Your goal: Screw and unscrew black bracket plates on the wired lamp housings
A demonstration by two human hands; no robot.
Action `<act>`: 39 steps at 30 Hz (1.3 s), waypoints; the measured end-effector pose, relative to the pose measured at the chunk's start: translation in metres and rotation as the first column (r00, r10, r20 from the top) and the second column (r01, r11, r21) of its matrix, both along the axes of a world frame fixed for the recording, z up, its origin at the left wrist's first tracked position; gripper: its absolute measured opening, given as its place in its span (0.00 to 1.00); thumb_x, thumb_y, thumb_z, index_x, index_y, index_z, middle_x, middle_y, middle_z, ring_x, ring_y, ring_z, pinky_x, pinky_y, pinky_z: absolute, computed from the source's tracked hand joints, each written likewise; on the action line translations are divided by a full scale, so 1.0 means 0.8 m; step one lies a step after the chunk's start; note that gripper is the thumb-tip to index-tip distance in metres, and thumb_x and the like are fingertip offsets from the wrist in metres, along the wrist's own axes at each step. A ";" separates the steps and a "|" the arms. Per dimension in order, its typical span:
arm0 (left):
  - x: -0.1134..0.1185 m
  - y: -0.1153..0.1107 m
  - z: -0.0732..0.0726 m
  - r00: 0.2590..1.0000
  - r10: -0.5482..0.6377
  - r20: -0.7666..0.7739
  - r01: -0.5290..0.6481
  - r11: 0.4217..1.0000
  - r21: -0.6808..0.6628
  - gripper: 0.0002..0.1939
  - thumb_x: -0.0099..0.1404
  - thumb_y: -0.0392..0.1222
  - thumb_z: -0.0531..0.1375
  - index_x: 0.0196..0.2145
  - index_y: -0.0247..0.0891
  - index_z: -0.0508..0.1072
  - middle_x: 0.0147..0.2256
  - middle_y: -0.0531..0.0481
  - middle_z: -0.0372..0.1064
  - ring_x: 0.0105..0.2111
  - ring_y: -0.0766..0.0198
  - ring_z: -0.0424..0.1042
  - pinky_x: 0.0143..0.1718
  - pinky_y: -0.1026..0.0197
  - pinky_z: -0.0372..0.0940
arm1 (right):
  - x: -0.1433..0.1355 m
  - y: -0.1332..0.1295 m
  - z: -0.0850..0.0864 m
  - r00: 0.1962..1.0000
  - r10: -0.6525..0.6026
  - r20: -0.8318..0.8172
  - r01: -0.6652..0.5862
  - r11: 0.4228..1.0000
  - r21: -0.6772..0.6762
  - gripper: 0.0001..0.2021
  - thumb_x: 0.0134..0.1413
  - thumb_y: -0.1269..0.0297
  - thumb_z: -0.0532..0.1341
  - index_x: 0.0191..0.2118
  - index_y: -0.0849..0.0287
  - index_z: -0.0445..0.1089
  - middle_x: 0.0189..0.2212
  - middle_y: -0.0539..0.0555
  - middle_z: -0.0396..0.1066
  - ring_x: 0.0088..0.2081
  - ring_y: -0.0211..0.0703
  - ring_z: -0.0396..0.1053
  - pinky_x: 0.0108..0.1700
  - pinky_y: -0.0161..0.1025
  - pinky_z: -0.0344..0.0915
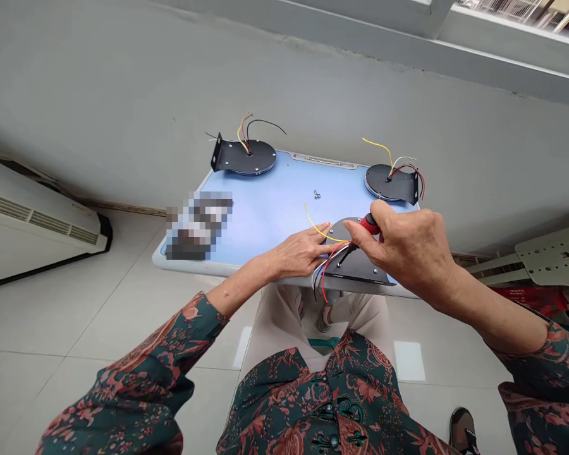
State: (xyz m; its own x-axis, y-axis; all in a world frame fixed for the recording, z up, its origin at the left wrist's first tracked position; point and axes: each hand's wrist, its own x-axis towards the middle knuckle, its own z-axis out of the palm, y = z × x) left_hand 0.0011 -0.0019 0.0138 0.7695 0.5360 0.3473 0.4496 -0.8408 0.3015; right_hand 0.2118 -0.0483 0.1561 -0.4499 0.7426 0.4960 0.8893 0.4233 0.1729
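My right hand (408, 249) is closed around the red and black handle of a screwdriver (368, 224). Its dark shaft slants down to the left, and the tip meets a screw near the front left of a black round plate with a bent bracket edge (360, 259). Against the left side of this plate, my left hand (301, 253) holds it steady with its fingers on the rim. Yellow, red, white and black wires (330, 256) come out of the plate and pass by my left fingers. Part of the plate is hidden under my right hand.
Two similar black plates with wires stand at the table's back left (253, 157) and back right (393, 182). Several small screws (317, 194) lie mid-table. A blurred patch (201, 224) covers something at the left of the blue table (260, 215). A grey wall (313, 95) rises behind.
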 end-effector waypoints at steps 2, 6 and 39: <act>-0.009 -0.003 0.002 1.000 0.022 0.008 -0.022 0.999 -0.038 0.27 0.70 0.29 0.54 0.64 0.42 0.70 0.62 0.41 0.71 0.65 0.55 0.68 0.63 0.44 0.69 | -0.002 -0.002 -0.001 1.000 -0.003 -0.005 0.003 1.000 -0.002 0.24 0.68 0.47 0.54 0.26 0.59 0.69 0.13 0.49 0.58 0.18 0.35 0.51 0.27 0.38 0.38; -0.033 -0.023 0.008 0.943 0.265 0.200 -0.259 0.964 -0.058 0.26 0.65 0.24 0.51 0.51 0.41 0.81 0.54 0.46 0.78 0.56 0.59 0.77 0.57 0.50 0.75 | -0.006 -0.008 -0.001 1.000 0.002 -0.014 -0.003 1.000 -0.021 0.24 0.68 0.47 0.54 0.27 0.59 0.69 0.13 0.48 0.57 0.18 0.35 0.51 0.27 0.38 0.38; 0.045 -0.044 0.008 0.906 0.174 0.385 -0.137 0.983 -0.122 0.15 0.75 0.40 0.58 0.31 0.38 0.78 0.26 0.51 0.71 0.31 0.64 0.72 0.35 0.63 0.67 | 0.010 -0.012 0.025 0.977 0.210 -0.042 -0.214 0.963 -0.162 0.12 0.69 0.58 0.56 0.39 0.59 0.72 0.29 0.52 0.71 0.24 0.36 0.55 0.28 0.39 0.42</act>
